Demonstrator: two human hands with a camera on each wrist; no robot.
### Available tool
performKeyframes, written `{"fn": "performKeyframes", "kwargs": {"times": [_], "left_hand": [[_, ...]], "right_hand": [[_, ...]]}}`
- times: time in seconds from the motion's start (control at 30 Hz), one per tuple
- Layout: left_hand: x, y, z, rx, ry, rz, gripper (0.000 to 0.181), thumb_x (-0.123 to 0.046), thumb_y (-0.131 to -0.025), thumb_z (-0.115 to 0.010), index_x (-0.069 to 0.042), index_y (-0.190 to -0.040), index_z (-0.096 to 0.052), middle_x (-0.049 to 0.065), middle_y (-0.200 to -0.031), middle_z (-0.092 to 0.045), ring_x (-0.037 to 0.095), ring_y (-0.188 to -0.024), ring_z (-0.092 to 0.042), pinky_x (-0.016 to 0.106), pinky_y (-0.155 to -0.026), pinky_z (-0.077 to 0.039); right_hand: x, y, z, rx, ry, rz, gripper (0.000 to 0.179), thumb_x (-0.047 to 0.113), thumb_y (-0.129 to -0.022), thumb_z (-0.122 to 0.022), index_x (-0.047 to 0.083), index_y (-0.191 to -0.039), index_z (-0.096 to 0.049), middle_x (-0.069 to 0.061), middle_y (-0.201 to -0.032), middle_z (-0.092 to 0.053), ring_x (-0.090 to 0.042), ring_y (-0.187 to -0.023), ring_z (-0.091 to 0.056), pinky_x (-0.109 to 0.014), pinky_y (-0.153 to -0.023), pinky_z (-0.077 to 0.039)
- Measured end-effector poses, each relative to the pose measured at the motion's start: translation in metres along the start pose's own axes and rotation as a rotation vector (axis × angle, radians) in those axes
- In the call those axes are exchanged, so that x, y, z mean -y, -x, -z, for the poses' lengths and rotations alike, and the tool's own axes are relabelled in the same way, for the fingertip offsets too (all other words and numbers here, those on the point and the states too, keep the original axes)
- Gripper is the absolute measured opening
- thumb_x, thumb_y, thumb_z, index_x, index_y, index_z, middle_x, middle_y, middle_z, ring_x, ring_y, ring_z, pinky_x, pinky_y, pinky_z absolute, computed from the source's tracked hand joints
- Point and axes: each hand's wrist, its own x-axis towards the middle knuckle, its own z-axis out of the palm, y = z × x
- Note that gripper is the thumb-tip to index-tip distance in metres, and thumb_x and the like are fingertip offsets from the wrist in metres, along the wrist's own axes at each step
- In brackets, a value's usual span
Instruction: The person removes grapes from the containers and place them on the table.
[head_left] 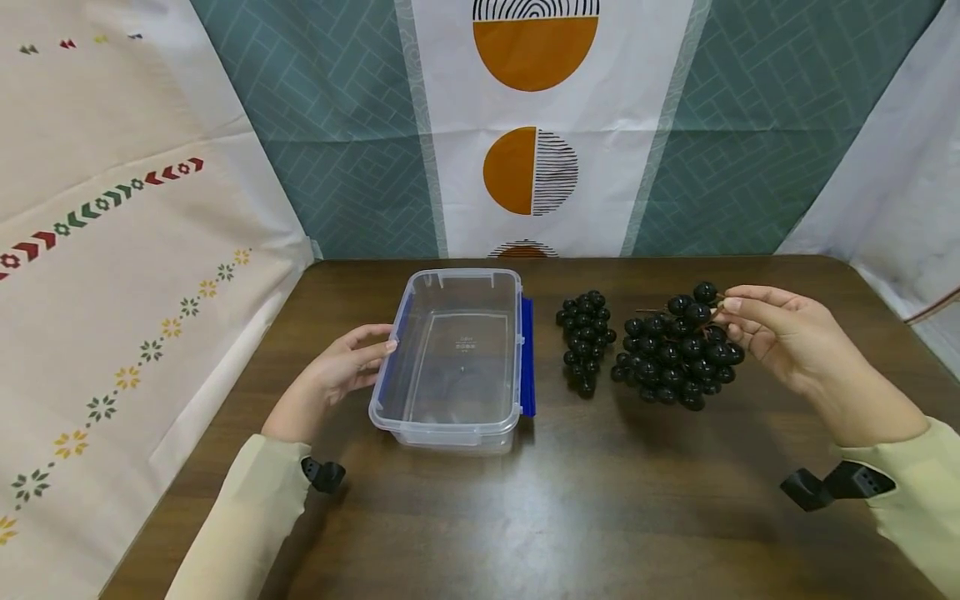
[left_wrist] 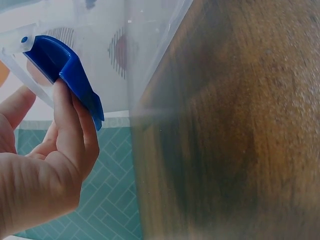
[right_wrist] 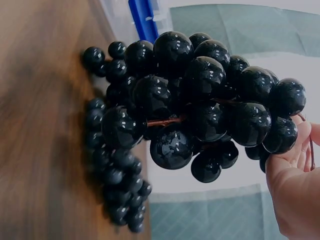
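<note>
A clear plastic food container point(head_left: 457, 430) stands lidless on the table. My left hand point(head_left: 347, 367) grips its left rim, thumb over the edge and fingers against the blue latch point(left_wrist: 80, 80) on the outside. Between thumb and fingers, my right hand point(head_left: 783, 337) pinches the stem end of a large bunch of black grapes point(head_left: 675, 358). That bunch hangs over the table and fills the middle of the right wrist view. A smaller bunch of black grapes point(head_left: 585, 337) lies between the container and the held bunch.
On the container's right side another blue latch point(head_left: 528, 358) hangs down. The brown wooden table point(head_left: 480, 517) ends at the back against a green and white patterned cloth point(head_left: 360, 167). A cream cloth point(head_left: 112, 250) covers the left side.
</note>
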Motion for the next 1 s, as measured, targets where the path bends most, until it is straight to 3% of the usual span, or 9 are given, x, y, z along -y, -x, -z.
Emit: {"fn": "performKeyframes", "kwargs": {"times": [0.13,0.47,0.8,1.0], "left_hand": [[-0.002,0.001,0.0,-0.003,-0.002,0.0,0.063,-0.029,-0.093,-0.062,-0.011,-0.145,-0.033,-0.003,-0.099,-0.061,0.008,-0.088,-0.062,0.025,-0.076,-0.052],[-0.001,0.0,0.0,-0.001,-0.01,0.002,0.062,-0.028,-0.094,-0.061,-0.011,-0.146,-0.032,-0.006,-0.099,-0.061,0.007,-0.089,-0.062,0.025,-0.078,-0.051],[0.0,0.0,-0.001,0.005,0.007,0.018,0.062,-0.028,-0.094,-0.062,-0.012,-0.146,-0.032,-0.005,-0.096,-0.063,0.007,-0.087,-0.063,0.025,-0.076,-0.053],[-0.001,0.0,-0.001,0.001,0.008,0.015,0.062,-0.028,-0.093,-0.062,-0.011,-0.146,-0.032,-0.005,-0.097,-0.063,0.007,-0.087,-0.063,0.025,-0.076,-0.053]], "right_hand": [[0.0,0.005,0.013,0.021,-0.042,0.016,0.033,-0.013,-0.095,-0.04,-0.004,-0.095,-0.071,-0.012,-0.085,-0.072,-0.02,-0.076,-0.069,-0.026,-0.063,-0.053],[-0.002,0.02,0.045,0.038,-0.031,0.023,0.037,-0.013,-0.096,-0.035,-0.005,-0.097,-0.071,-0.014,-0.087,-0.072,-0.02,-0.078,-0.07,-0.026,-0.064,-0.054],[-0.006,0.032,0.068,-0.031,0.038,0.016,0.037,-0.013,-0.096,-0.036,-0.002,-0.098,-0.072,-0.01,-0.089,-0.072,-0.018,-0.078,-0.069,-0.025,-0.064,-0.053],[-0.009,0.035,0.081,-0.013,0.026,0.029,0.039,-0.014,-0.096,-0.034,-0.003,-0.099,-0.071,-0.01,-0.089,-0.072,-0.018,-0.08,-0.069,-0.025,-0.065,-0.053]]}}
